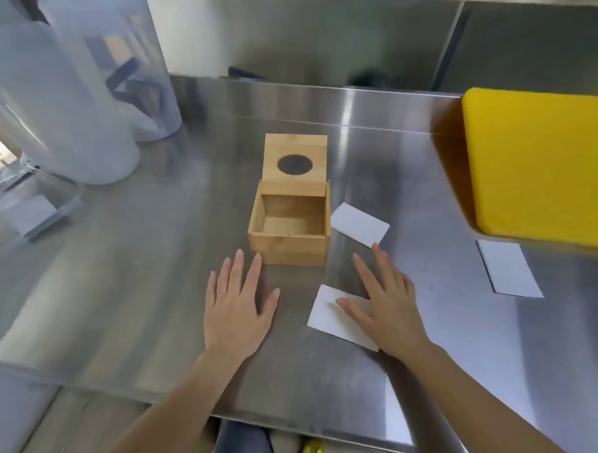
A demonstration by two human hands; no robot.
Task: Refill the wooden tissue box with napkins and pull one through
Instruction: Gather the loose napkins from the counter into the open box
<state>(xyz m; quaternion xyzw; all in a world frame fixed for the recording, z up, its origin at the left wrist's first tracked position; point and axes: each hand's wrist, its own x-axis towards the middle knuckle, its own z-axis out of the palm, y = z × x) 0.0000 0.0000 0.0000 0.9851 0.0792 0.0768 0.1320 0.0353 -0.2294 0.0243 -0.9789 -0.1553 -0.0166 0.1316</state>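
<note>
Napkins first: nearest folded napkin sits under the flat, spread right hand, not pinched yet. Left hand is splayed on the steel table, holding nothing, just before the wooden tissue box, which is empty, lid tipped up. Loading's just starting, I'd say; next, pinch and lift. Two more napkins lie further right.

- One wooden tissue box
- Three white napkins
- Two frosted plastic containers
- One yellow board
- Two hands
</note>
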